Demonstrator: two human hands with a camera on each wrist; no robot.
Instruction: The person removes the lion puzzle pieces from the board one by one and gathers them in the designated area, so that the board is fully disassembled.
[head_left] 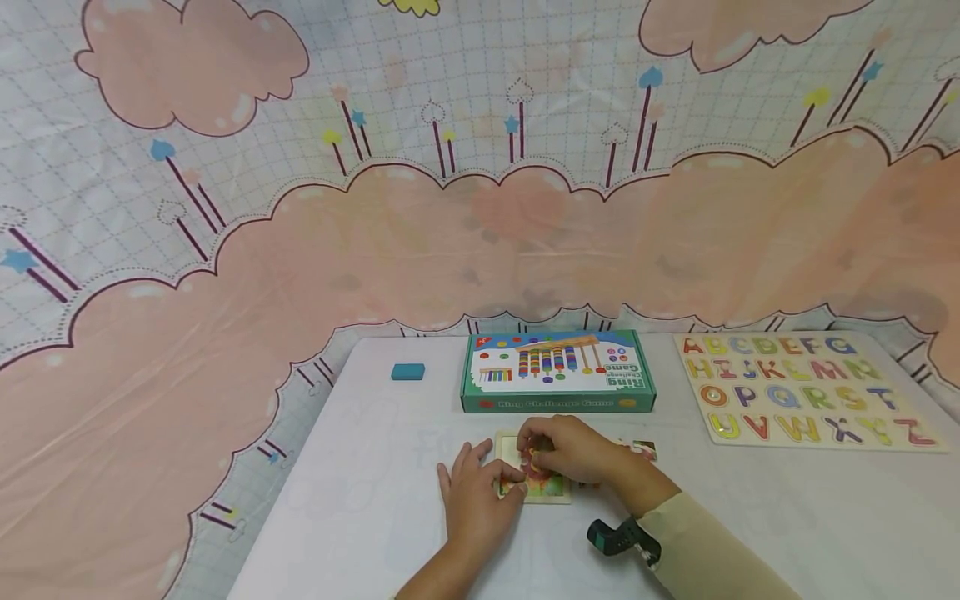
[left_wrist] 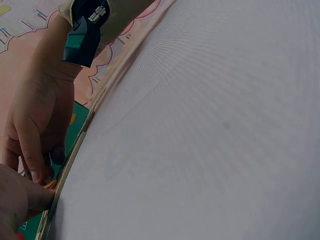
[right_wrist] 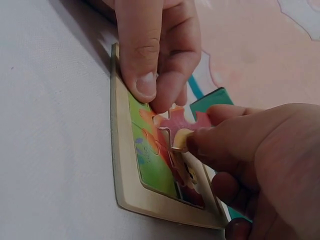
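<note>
A blue block (head_left: pixel 408 372) sits on the white table (head_left: pixel 345 500), beyond the left fingertips and to their left, well apart from them. The left hand (head_left: pixel 477 497) clutches nothing: its outer fingers are spread at the left side of the tray (head_left: pixel 547 500), while its thumb and forefinger reach over the rim, the thumb tip resting on the puzzle's green part (right_wrist: pixel 157 172). The tray lies flat under the fingertips of both hands, with fitted pieces inside.

Right of the left thumb, a red piece (right_wrist: pixel 175 120) is held tilted, just above the fitted pieces; whether its lower edge touches them I cannot tell. Beyond both hands' fingertips lies the green-edged game box (head_left: pixel 557 375). The right hand (head_left: pixel 573 446) pinches the red piece between thumb and forefinger, its other fingers curled behind. Loose pieces (head_left: pixel 645 450) lie to the right of the right fingers, partly hidden by the wrist. A black device (head_left: pixel 613 537) is at that wrist, behind the fingers. Farthest right, well apart from the right fingers, lies the alphabet board (head_left: pixel 825 447).
</note>
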